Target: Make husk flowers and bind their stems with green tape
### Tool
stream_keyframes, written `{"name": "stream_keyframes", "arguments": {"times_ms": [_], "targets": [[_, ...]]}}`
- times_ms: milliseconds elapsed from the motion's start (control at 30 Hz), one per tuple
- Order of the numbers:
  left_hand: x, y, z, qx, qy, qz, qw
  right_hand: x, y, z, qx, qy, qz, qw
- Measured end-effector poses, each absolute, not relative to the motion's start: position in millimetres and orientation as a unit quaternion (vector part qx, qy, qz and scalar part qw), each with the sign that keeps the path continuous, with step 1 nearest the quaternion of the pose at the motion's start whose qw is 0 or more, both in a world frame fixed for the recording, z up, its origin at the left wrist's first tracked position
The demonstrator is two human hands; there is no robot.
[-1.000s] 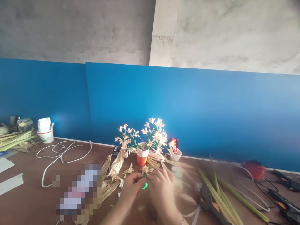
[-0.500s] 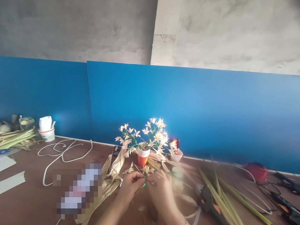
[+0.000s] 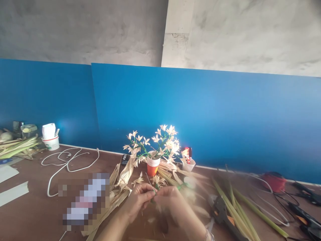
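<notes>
My left hand [image 3: 137,200] is closed in a pinch on a thin wire stem [image 3: 150,181], which slants up past the fingertips. Against it, my right hand [image 3: 168,200] has its fingers pressed together, partly smeared by motion. A bit of green shows between the hands, too small to make out. Just beyond the fingertips is a pale husk flower [image 3: 157,180]; I cannot tell whether it is held or lies on the table. Behind it, a stack of paper cups [image 3: 152,167] holds green-stemmed branches with pale flowers [image 3: 170,144].
Dried husks [image 3: 127,172] lie left of the cups. To the right are a glue gun [image 3: 221,211], green stalks [image 3: 258,211] and a red object [image 3: 274,182] among cords. A white cable [image 3: 66,164] loops at left, near a white tub [image 3: 50,143]. A blue partition [image 3: 160,100] stands behind.
My right hand has shifted slightly, its wrist turned outward to the right. The wire above my left fingers shows more plainly, and less green shows between the hands.
</notes>
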State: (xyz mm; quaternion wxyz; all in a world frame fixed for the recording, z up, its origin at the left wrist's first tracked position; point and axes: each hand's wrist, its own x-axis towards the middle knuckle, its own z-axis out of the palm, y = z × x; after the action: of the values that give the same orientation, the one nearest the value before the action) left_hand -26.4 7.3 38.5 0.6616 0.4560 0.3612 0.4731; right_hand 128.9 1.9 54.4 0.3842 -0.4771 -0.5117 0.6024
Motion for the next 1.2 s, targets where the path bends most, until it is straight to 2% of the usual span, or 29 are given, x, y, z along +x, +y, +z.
{"name": "stream_keyframes", "arguments": {"times_ms": [267,500,600,767,867,1033,1200], "targets": [[-32.7,8.0,43.8,0.504,0.363,0.466,0.631,132.0,-4.6,61.9,-0.407,-0.513,0.659,0.37],[-33.5,3.5,50.0,0.52,0.303,0.448,0.661,133.0,0.8,48.8,-0.304,-0.44,0.778,0.33],[-34.1,5.6,49.7,0.522,0.34,0.448,0.641,130.0,-1.8,55.6,-0.361,-0.489,0.723,0.328],[-29.9,9.1,43.2,0.515,0.417,0.459,0.592,120.5,-3.1,57.4,-0.564,-0.589,0.436,0.383],[-26.7,9.4,42.1,0.515,0.432,0.445,0.591,117.1,-3.1,53.5,-0.614,-0.619,0.323,0.369],[-30.2,12.5,42.4,0.544,0.44,0.428,0.572,120.0,-1.4,49.5,-0.591,-0.637,0.335,0.364],[-32.7,12.7,36.2,0.507,0.394,0.462,0.612,123.0,0.2,48.5,-0.519,-0.578,0.497,0.387]]}}
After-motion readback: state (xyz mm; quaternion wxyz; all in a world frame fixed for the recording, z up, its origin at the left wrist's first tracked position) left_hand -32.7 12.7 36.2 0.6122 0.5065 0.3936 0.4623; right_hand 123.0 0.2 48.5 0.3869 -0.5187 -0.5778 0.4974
